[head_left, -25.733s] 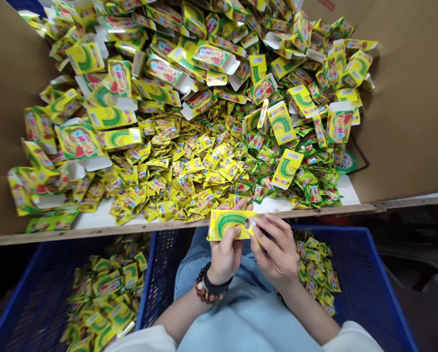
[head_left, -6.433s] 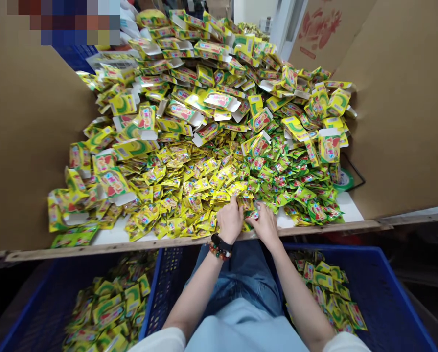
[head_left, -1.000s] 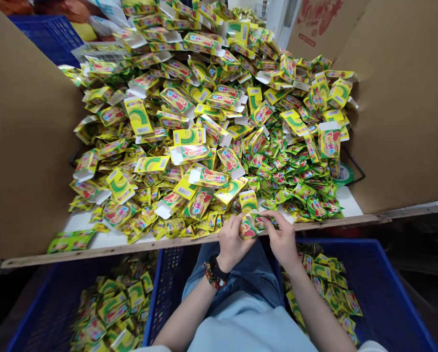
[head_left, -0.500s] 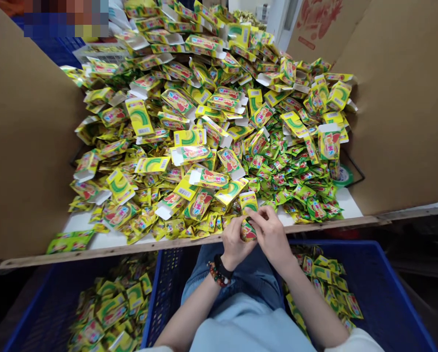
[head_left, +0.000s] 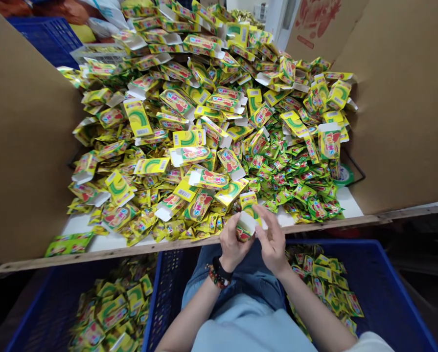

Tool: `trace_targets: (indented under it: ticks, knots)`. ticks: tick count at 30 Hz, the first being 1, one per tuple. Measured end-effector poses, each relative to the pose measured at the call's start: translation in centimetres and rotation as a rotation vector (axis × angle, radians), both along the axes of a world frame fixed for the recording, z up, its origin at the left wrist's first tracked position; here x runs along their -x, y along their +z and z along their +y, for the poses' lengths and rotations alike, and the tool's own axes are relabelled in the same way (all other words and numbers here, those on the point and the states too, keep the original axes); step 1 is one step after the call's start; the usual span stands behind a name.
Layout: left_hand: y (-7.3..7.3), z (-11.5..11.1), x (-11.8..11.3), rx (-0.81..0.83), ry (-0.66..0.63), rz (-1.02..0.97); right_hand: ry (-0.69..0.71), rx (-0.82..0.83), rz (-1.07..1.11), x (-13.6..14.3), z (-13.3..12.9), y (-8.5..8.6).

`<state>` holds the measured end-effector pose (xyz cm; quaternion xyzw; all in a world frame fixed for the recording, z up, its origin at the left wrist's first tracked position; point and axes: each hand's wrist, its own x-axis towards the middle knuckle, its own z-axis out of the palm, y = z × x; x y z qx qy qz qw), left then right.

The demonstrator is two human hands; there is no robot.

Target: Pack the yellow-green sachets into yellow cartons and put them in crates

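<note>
A small candy box [head_left: 245,233], yellow and green with its white end flap standing up, is held in my left hand [head_left: 231,247] just in front of the table's near edge. Thumb and fingers of that hand wrap round its sides. My right hand [head_left: 272,239] is at the box's right side, fingers apart, its thumb close to the flap; whether it touches cannot be made out. Right behind the hands lies another yellow box [head_left: 248,199]. Beyond spreads a heap of printed boxes [head_left: 191,155], many with white flaps open, and small green candy packets [head_left: 288,171] to the right.
Cardboard walls stand left [head_left: 28,146] and right [head_left: 402,117] of the heap. Below the wooden table edge [head_left: 130,250] are a left blue crate [head_left: 150,303] and a right blue crate [head_left: 382,278], both holding packed boxes. A tape roll [head_left: 345,175] lies by the right wall.
My right hand has opened and drawn slightly away from the box. The box's white flap now shows upright, where the fingers covered it before. My left hand keeps its hold.
</note>
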<state>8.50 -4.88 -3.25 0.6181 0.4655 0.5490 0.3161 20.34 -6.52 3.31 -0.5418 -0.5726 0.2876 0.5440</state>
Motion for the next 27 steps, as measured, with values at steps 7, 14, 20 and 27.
trace_targets:
  ticks: [7, 14, 20, 27]
  knots:
    - [-0.6, 0.1, -0.5, -0.282, -0.013, 0.275, 0.260, 0.202, 0.271, 0.4, 0.2, -0.8]
    - [0.3, 0.0, -0.7, -0.217, 0.018, 0.445, 0.091, 0.180, 0.183, 0.5, 0.2, -0.8]
    - [0.1, 0.1, -0.8, -0.167, 0.018, 0.411, 0.263, 0.050, -0.027, 0.4, 0.8, -1.0]
    - [3.0, -0.3, 1.8, -0.183, -0.149, 0.493, 0.054, 0.135, -0.432, -5.4, -3.2, -0.6]
